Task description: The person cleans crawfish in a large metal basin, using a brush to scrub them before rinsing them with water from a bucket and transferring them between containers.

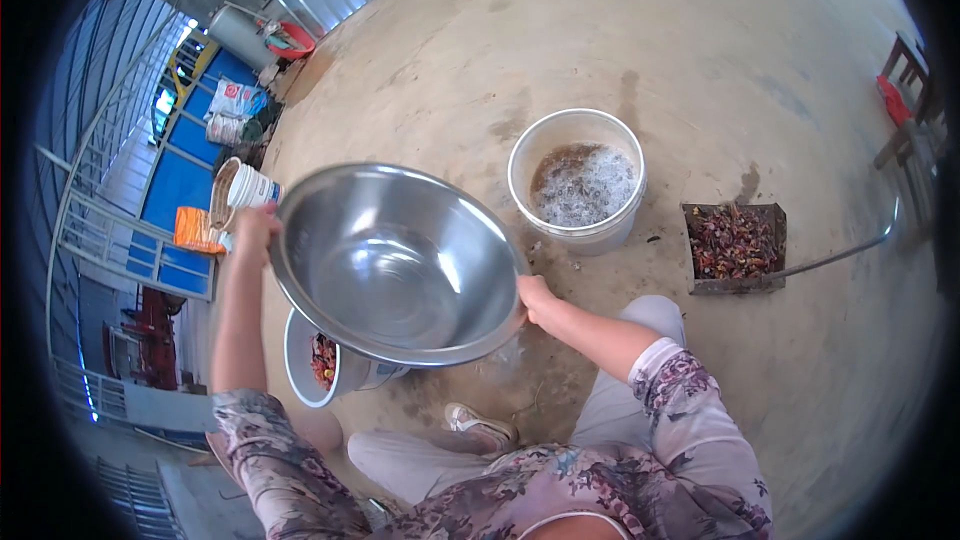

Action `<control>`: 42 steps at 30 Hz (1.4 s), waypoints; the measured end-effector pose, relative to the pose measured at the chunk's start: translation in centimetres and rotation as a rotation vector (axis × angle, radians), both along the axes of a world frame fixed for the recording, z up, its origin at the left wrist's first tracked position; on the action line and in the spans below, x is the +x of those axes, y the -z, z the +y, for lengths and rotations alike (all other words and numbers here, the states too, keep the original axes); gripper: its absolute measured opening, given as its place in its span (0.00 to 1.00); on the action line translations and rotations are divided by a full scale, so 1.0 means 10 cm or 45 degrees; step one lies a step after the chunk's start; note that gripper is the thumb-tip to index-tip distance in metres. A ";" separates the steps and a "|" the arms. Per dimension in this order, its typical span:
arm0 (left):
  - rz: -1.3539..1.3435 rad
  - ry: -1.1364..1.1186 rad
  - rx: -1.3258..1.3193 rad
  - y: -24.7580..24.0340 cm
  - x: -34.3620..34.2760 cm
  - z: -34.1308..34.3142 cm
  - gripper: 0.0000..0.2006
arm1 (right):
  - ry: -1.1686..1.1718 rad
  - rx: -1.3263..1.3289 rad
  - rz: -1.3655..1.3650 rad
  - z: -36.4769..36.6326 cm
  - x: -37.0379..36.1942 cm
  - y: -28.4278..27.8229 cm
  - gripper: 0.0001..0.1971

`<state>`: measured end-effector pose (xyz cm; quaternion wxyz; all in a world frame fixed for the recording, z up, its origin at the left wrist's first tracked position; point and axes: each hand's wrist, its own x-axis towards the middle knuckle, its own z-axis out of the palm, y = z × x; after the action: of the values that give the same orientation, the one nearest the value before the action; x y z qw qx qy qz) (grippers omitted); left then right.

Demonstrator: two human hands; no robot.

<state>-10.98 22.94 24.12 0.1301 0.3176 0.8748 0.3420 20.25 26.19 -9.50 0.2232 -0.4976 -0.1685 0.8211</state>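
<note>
Between my two hands hangs a wide, shiny metal basin (390, 270), tilted and with nothing seen inside it. My left hand (260, 230) is closed round its left rim, and my right hand (535, 298) grips the right rim. Partly hidden beneath the basin, a white bucket (300, 365) lies tipped with reddish scraps (323, 358) in its mouth. Beyond my right hand stands another white bucket (637, 202), upright, holding brownish water topped with white foam (600, 190).
On the right, a long-handled dustpan (735, 287) holds dark red scraps (735, 240). A wooden chair (905, 130) stands at the far right. To the left are a white pail (255, 185), an orange bag (195, 230) and a metal railing (100, 230). Damp patches mark the concrete floor (480, 70).
</note>
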 end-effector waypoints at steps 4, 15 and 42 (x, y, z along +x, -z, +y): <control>-0.234 -0.240 0.047 1.41 -0.25 -0.86 0.24 | -0.087 0.117 -0.381 -0.10 0.02 0.80 0.16; -0.379 -0.767 0.417 3.85 0.53 -2.30 0.21 | -0.305 0.513 -0.717 -0.04 0.62 1.82 0.26; -0.343 -0.823 -0.321 4.08 0.82 -2.35 0.24 | -1.680 1.248 -0.491 -0.87 0.00 0.63 0.24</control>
<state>-2.82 -0.56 -16.70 0.1675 -0.0414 0.9402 0.2936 20.24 17.54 -15.85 -0.1440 -0.2755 -0.7970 0.5179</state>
